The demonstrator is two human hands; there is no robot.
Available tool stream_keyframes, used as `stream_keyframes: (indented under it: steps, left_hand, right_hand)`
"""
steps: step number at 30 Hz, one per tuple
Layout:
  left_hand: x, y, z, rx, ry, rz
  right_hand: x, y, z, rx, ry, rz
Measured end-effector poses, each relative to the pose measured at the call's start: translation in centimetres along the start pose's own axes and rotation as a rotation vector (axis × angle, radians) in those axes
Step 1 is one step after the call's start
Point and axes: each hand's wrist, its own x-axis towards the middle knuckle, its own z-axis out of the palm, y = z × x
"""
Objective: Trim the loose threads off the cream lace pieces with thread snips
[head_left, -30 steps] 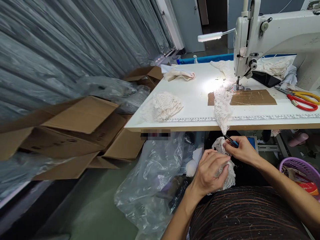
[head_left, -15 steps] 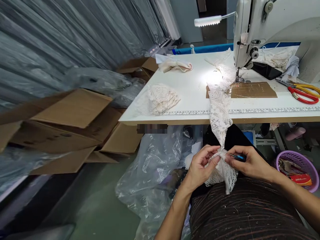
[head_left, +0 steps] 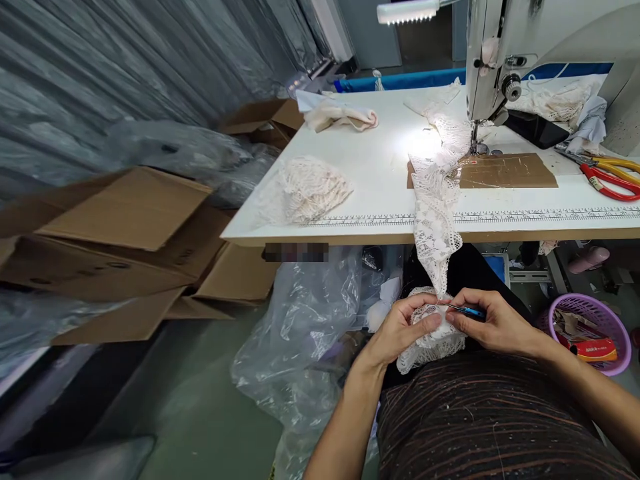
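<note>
A white lace strip (head_left: 434, 227) runs from beside the sewing machine's needle over the table's front edge and down to my lap. My left hand (head_left: 400, 330) pinches the lace between thumb and fingers, where the strip narrows. In my right hand (head_left: 493, 320) is a small pointed tool (head_left: 469, 311) with a blue and black handle, its thin tip at the lace between my hands; its exact kind is unclear. My right fingertips also touch the lace. Below the hands, a bunched lace piece (head_left: 430, 347) rests on my lap.
The sewing machine (head_left: 495, 73) stands at the right of the white table (head_left: 370, 180). Also on the table are a lace pile (head_left: 313, 190), folded fabric (head_left: 343, 115) and red-handled scissors (head_left: 607, 181). Cardboard boxes (head_left: 125, 213) lie left; a purple basket (head_left: 617, 333) stands right.
The lace below my hands has been gathered up; its hanging end no longer dangles over my lap. Both hands stay close together at the strip. The view has shifted slightly.
</note>
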Motion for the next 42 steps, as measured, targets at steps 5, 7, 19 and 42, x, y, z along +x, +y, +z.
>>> stream_keyframes:
  steps: [5,7,19,42]
  left_hand:
    - [-0.2,0.1,0.0,0.111,0.100,0.007]
    - [-0.4,0.2,-0.1,0.136,0.125,0.011]
    - [-0.6,1.0,0.0,0.243,0.160,0.071]
    - [6.1,2.2,1.9,0.424,0.514,0.259]
  right_hand:
    - [0.2,1.0,-0.3,-0.057,0.003,0.002]
    - [0.4,1.4,-0.4,-0.126,0.003,0.012]
    - [2.3,1.4,0.5,-0.353,0.062,-0.048]
    - [1.9,3.0,-0.7,-0.125,0.565,-0.111]
